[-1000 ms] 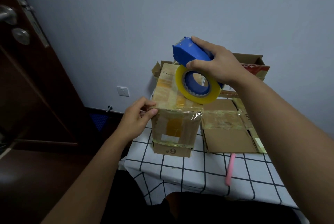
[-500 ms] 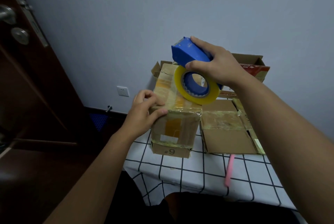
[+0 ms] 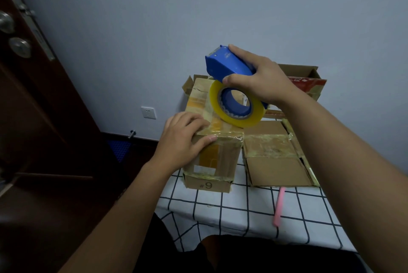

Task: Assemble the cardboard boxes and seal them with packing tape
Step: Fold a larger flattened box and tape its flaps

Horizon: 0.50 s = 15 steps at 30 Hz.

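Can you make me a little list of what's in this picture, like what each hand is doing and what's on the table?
left hand: rests on the near top corner of the box, thumb along its front edge
right hand: grips the blue tape dispenser above the box
tape roll: yellowish, on the dispenser
box: upright, taped, marked #9 on the front
flat cardboard: lies to the right of the box
open box: at the back
pink stick: lies on the cloth
tablecloth: white with black grid
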Motion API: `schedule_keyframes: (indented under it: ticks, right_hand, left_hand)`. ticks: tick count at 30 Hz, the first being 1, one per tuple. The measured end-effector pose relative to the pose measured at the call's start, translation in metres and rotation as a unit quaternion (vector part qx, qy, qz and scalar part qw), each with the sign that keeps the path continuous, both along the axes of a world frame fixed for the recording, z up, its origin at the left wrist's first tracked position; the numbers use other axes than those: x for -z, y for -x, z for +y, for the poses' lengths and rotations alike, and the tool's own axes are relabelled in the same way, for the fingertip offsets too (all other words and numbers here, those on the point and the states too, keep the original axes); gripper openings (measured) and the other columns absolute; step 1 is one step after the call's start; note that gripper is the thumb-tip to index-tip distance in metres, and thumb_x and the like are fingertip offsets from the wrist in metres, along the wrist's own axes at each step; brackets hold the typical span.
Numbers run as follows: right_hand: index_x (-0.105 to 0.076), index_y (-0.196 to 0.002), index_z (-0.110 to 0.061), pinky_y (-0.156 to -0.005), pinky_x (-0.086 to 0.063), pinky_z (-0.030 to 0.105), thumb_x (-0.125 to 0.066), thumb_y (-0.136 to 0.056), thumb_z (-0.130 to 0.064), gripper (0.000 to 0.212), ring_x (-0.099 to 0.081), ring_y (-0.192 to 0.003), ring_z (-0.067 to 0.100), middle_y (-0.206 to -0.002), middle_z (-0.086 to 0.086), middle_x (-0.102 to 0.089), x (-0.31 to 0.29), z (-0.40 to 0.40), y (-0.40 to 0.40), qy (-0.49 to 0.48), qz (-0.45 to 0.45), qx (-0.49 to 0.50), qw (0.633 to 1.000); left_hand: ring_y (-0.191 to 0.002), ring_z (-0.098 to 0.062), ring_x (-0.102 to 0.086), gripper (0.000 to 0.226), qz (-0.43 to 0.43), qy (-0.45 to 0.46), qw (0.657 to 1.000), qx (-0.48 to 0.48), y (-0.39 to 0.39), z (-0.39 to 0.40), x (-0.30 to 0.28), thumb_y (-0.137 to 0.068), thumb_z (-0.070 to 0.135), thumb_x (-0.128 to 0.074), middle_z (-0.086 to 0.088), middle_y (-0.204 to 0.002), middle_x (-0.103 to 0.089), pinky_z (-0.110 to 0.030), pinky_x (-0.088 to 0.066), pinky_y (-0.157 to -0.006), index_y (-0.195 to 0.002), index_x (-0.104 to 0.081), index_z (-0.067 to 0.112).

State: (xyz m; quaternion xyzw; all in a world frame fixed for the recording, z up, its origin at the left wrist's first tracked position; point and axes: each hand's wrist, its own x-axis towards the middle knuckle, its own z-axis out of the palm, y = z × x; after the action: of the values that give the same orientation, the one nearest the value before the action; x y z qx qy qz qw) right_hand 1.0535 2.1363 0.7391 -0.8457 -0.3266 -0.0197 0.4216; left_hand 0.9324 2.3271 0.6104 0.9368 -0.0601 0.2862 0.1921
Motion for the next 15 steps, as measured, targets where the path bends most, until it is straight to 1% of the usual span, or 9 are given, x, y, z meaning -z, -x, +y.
schedule_keyframes:
  ticks: [2,4,6,9,11,12,15]
  right_hand:
    - [-0.041,-0.144,-0.049,-0.097,-0.051,0.037,-0.073,-0.077,-0.050,0.074,-0.058,-0.112,0.014,-0.134,-0.012,-0.053,0.000,0.000,0.000,0.001,-0.001,0.002,1.000]
    - [-0.041,-0.144,-0.049,-0.097,-0.050,0.037,-0.073,-0.077,-0.050,0.074,-0.058,-0.113,0.013,-0.134,-0.013,-0.053,0.000,0.000,0.001,0.000,-0.003,0.003,1.000]
    - [-0.041,-0.144,-0.048,-0.097,-0.050,0.037,-0.073,-0.078,-0.050,0.074,-0.058,-0.113,0.013,-0.134,-0.014,-0.054,0.001,-0.001,0.001,-0.002,-0.004,0.002,1.000]
    - [-0.041,-0.144,-0.049,-0.096,-0.050,0.035,-0.073,-0.078,-0.049,0.074,-0.058,-0.113,0.012,-0.133,-0.014,-0.054,0.000,0.000,0.001,-0.002,-0.006,0.001,1.000]
    - [-0.041,-0.144,-0.049,-0.096,-0.050,0.034,-0.073,-0.078,-0.049,0.073,-0.058,-0.112,0.012,-0.133,-0.014,-0.054,0.001,0.000,0.001,-0.001,-0.007,0.001,1.000]
    - [-0.041,-0.144,-0.049,-0.096,-0.050,0.034,-0.073,-0.078,-0.049,0.073,-0.058,-0.112,0.012,-0.133,-0.014,-0.054,0.001,0.000,0.001,-0.001,-0.007,0.001,1.000]
    - [-0.041,-0.143,-0.050,-0.096,-0.050,0.035,-0.074,-0.077,-0.050,0.074,-0.058,-0.112,0.011,-0.133,-0.014,-0.054,0.002,0.000,0.000,-0.005,-0.004,0.003,1.000]
  left_hand:
    - [-0.101,-0.011,-0.049,0.046,-0.006,-0.003,1.000,-0.006,-0.004,-0.008,-0.002,-0.088,0.062,-0.048,0.008,-0.105,-0.060,-0.030,-0.029,-0.091,-0.100,-0.068,0.022]
    - [-0.095,-0.012,-0.050,0.043,-0.028,-0.024,0.999,-0.016,-0.005,-0.011,0.002,-0.091,0.059,-0.047,0.007,-0.099,-0.060,-0.030,-0.033,-0.087,-0.094,-0.067,0.020]
    - [-0.094,-0.015,-0.052,0.044,-0.039,-0.044,0.998,-0.024,-0.004,-0.012,0.005,-0.092,0.058,-0.046,0.005,-0.098,-0.059,-0.031,-0.034,-0.085,-0.094,-0.066,0.019]
    - [-0.095,-0.015,-0.050,0.050,-0.020,-0.060,0.997,-0.044,-0.004,-0.017,0.004,-0.089,0.066,-0.045,0.004,-0.100,-0.058,-0.033,-0.035,-0.085,-0.094,-0.063,0.019]
    - [-0.092,-0.018,-0.052,0.051,-0.036,-0.073,0.995,-0.058,-0.005,-0.021,0.005,-0.089,0.066,-0.045,0.001,-0.098,-0.058,-0.035,-0.038,-0.083,-0.091,-0.062,0.017]
    - [-0.091,-0.019,-0.053,0.051,-0.044,-0.076,0.994,-0.063,-0.005,-0.022,0.006,-0.089,0.066,-0.046,0.000,-0.097,-0.058,-0.036,-0.038,-0.083,-0.091,-0.062,0.017]
    - [-0.093,-0.018,-0.053,0.054,-0.042,-0.089,0.992,-0.082,-0.003,-0.025,0.007,-0.087,0.071,-0.048,0.002,-0.096,-0.058,-0.037,-0.037,-0.090,-0.092,-0.061,0.019]
